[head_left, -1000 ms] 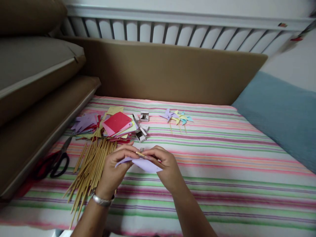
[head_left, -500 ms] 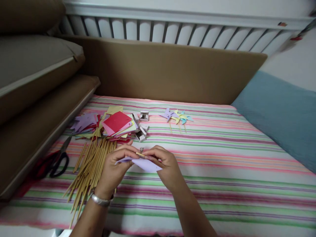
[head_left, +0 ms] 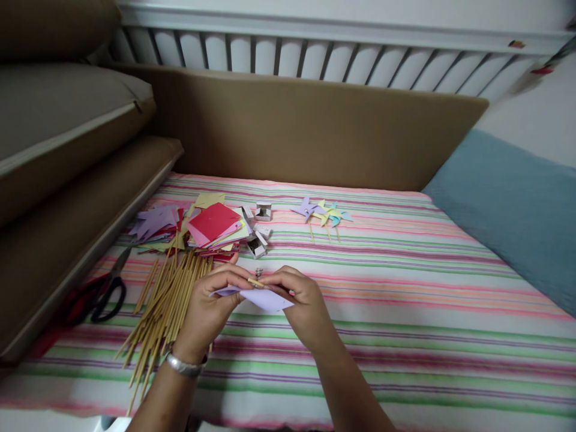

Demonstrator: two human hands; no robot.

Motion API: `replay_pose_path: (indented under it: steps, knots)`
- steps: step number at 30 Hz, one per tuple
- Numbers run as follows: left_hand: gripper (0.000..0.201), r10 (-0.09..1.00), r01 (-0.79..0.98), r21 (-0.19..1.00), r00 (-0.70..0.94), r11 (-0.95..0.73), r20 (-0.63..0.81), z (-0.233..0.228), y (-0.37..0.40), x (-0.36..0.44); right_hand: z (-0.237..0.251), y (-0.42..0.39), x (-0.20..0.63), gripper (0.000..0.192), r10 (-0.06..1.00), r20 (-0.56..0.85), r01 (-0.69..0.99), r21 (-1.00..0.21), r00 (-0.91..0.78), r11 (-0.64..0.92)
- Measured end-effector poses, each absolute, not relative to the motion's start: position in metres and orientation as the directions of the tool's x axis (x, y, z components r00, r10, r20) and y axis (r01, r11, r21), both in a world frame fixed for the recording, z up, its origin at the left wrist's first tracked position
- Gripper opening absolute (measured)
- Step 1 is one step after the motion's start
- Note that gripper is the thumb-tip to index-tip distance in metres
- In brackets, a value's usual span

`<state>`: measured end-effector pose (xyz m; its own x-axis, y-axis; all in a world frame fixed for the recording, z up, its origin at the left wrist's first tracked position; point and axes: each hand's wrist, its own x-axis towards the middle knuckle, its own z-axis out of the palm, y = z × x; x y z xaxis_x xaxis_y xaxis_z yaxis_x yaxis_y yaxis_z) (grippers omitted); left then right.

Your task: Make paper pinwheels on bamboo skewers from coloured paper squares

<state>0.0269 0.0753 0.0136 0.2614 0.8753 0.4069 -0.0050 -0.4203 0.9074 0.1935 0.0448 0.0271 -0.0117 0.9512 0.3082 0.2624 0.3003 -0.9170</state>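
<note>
A sheet of purple paper with pointed corners is held between my two hands, above the striped cloth. My left hand is closed on its left side, a silver bracelet round the wrist. My right hand pinches at the middle, by a short light wooden stick that lies across the paper's upper edge between both sets of fingertips. Just beyond the fingertips sits a small pile of metal pins. How the stick meets the paper is hidden by my fingers.
Left of my hands lie many thin wooden sticks and black-handled scissors. Behind them are coloured paper squares, cut purple paper and small white boxes. Three finished pinwheels lie farther back. Brown cushions stack at the left.
Both hands stay in almost the same place, holding the purple paper and stick. Only slight finger movement shows.
</note>
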Motion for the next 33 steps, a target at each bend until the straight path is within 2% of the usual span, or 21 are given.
replay_pose_path:
  steps: [19, 33]
  knots:
    - [0.007, 0.862, -0.015, 0.894, 0.255, -0.449, 0.437, 0.012, 0.075, 0.026, 0.022, 0.045, 0.188, 0.016, 0.963, 0.271, 0.206, -0.942, 0.0, 0.265]
    - [0.005, 0.88, 0.022, 0.899, 0.215, -0.438, 0.423, 0.014, 0.076, 0.024, 0.023, 0.043, 0.183, 0.021, 0.958, 0.288, 0.247, -0.929, 0.018, 0.275]
